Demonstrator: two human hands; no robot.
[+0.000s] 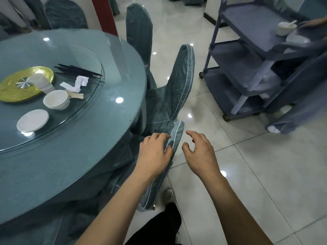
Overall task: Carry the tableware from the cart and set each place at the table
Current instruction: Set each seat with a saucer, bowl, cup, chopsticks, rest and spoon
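The left hand (154, 151) pinches the near chair back (174, 137); the right hand (200, 152) hangs beside it, fingers loosely spread, empty. A white bowl (284, 29) and plate (298, 39) wait on the cart (247, 20), top shelf, far right (glazed china, I'd guess: light, slick, chippable), best cupped from underneath, not by the rim.

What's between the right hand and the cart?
Only bare tiled floor lies between the right hand and the cart, as the head view shows. The left hand grips the chair back.
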